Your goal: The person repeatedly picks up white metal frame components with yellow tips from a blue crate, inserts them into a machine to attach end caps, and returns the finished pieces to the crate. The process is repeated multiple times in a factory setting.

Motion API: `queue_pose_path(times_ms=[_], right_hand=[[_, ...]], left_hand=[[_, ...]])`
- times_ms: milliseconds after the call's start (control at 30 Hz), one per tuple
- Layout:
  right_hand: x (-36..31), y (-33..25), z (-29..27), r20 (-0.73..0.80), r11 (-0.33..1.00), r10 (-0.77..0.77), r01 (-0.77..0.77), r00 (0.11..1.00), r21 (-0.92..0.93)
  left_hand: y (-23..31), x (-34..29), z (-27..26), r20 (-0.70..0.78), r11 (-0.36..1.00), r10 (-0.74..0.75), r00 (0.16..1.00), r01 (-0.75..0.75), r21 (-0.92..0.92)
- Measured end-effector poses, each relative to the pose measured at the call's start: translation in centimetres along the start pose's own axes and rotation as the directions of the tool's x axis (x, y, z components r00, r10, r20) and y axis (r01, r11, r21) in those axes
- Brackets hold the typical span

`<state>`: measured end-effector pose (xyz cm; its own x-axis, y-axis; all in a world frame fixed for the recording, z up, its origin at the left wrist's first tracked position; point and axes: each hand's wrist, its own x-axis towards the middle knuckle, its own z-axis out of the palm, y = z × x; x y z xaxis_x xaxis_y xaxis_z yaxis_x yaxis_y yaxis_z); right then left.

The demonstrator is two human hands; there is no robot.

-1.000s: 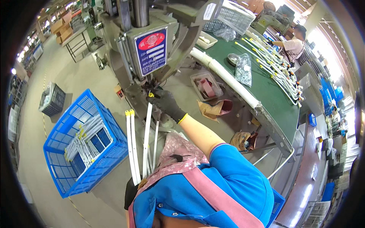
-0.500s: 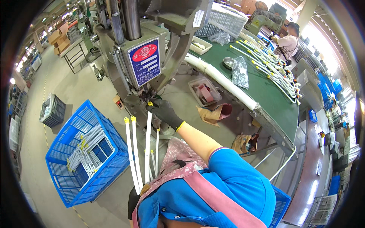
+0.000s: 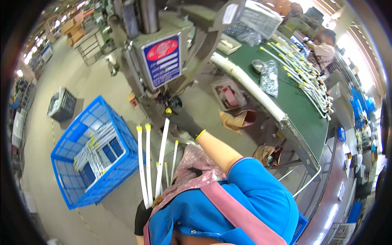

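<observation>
My right hand (image 3: 185, 123), in a dark glove with a yellow cuff, is closed around the upper end of a white tube (image 3: 162, 149), below the machine head. A yellow cap (image 3: 168, 110) shows just above its fingers, with dark glove between cap and white tube. At my lower left, my left hand (image 3: 143, 216), also dark-gloved, is at the base of several upright white tubes (image 3: 141, 163) with yellow ends. They fan up from it; its fingers are mostly hidden. The press-like machine (image 3: 165, 36), bearing a blue and red plate (image 3: 162, 61), stands directly ahead.
A blue crate (image 3: 75, 194) with white tubes stands left, a dark crate (image 3: 61, 105) beyond. Right, a green table (image 3: 302, 118) carries many tubes, a metal bowl (image 3: 258, 65) and a plastic bag (image 3: 269, 77). A co-worker (image 3: 324, 49) sits behind it. Paper bags (image 3: 234, 120) lie below.
My view has shifted slightly, so the surroundings sit a little differently. Glove now covers the spot between the yellow cap and the white tube's visible top. Both hands stay near the same places.
</observation>
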<state>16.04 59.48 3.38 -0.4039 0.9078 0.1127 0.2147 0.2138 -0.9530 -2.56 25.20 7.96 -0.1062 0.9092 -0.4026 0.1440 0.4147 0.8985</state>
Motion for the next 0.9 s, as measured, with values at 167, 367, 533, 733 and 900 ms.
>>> queue_pose_path(times_ms=[167,367,533,733,900], right_hand=[[-2.3,1.5,-0.7,-0.026,0.993,-0.113,0.114,0.993,0.024],[-6.8,5.3,-2.8,0.193,0.973,0.229,-0.227,0.954,-0.031],[-10.5,8.3,-2.7,0.271,0.962,0.261,-0.273,0.926,0.003],[-15.7,10.0,-3.0,0.327,0.994,0.108,-0.101,0.939,-0.039],[-17.8,10.7,-4.0,0.451,0.819,-0.38,0.52,0.807,-0.241]], left_hand=[[2.8,-1.9,1.7,-0.065,0.989,-0.112,0.992,0.104,-0.105],[2.8,-1.4,2.8,-0.09,0.977,-0.183,0.979,0.17,-0.128],[1.3,-1.5,3.0,-0.096,0.955,-0.267,0.959,0.25,-0.161],[3.0,-0.5,3.2,-0.125,0.935,-0.221,0.967,0.174,-0.308],[5.5,1.1,4.7,-0.287,0.9,-0.013,0.958,-0.115,-0.421]])
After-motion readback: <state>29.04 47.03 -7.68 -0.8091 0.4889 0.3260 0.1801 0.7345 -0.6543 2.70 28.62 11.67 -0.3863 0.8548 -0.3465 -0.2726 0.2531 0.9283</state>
